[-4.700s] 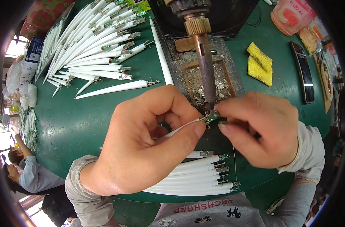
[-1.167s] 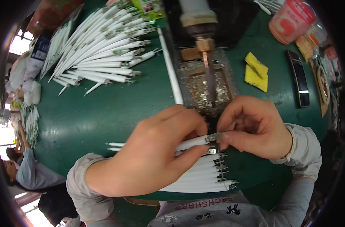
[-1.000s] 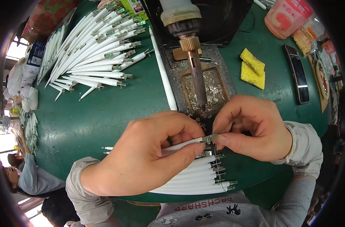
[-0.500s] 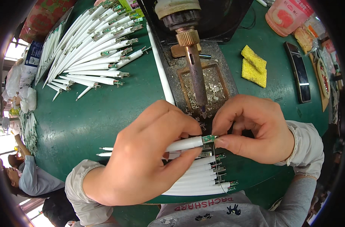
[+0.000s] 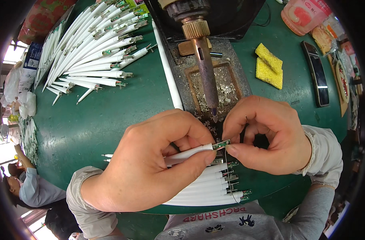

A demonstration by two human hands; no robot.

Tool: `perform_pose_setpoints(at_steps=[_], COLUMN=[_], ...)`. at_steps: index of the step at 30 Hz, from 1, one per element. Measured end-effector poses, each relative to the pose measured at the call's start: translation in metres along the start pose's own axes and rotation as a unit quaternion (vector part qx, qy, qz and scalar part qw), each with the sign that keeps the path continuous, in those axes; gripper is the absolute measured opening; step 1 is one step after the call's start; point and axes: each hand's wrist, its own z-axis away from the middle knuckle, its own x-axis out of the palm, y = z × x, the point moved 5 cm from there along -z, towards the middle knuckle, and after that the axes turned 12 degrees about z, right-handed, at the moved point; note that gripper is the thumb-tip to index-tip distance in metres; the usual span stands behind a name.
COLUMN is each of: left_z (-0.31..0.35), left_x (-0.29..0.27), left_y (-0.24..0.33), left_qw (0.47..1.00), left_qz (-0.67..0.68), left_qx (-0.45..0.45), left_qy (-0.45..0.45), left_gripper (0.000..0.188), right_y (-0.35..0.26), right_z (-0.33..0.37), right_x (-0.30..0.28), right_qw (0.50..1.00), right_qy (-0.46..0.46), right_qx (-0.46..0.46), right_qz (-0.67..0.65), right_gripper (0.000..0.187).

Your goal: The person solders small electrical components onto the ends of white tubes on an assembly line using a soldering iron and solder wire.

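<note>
Spreading out on all sides of the soldering iron (image 5: 206, 72), the green tabletop (image 5: 90, 124) carries a wide fan of white stylus bodies (image 5: 86, 60) to the iron's left, many with bare circuitry at their ends. A smaller row of white stylus bodies (image 5: 198, 192) lies on the iron's near side, partly hidden by the left hand (image 5: 150, 160). That hand, left of and nearer than the iron's tip, has thumb and forefinger pinched firmly round one stylus tube (image 5: 190, 155). The right hand (image 5: 270, 136), right of the tip, is curled, its thumb and forefinger almost meeting at the tube's projecting end; whether they grip it or merely touch it, I cannot tell. Right of the iron are a black phone (image 5: 315, 74) and, closer in, two overlapping yellow sponge pieces (image 5: 269, 66). Smallest are the held tube's green circuit board (image 5: 221, 145), just on the near side of the iron's tip and apart from it, and a thin wire (image 5: 229, 180) hanging nearer still.
</note>
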Motion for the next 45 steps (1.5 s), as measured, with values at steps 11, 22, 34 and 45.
perform_pose_setpoints(at_steps=[11,22,34,45], left_z=[0.0,-0.002,-0.002,-0.002], left_x=[0.0,0.0,0.001,0.001], left_y=[-0.004,-0.002,-0.005,-0.005], left_qw=[1.0,0.996,0.999,0.999], left_qz=[0.006,0.071,0.03,-0.004], left_qx=[0.007,-0.047,0.018,0.029], left_qy=[-0.001,-0.004,0.003,-0.014], left_gripper=[0.014,0.013,0.015,0.015], right_y=[0.006,-0.012,-0.022,-0.015], right_z=[-0.002,0.009,0.018,0.009], right_x=[0.003,0.003,0.011,0.002], right_qw=[0.998,0.898,0.797,0.869], right_qy=[-0.038,0.145,0.179,0.163], right_qx=[0.041,-0.322,-0.383,-0.346], right_qz=[-0.042,0.263,0.431,0.314], right_gripper=[0.02,0.027,0.03,0.034])
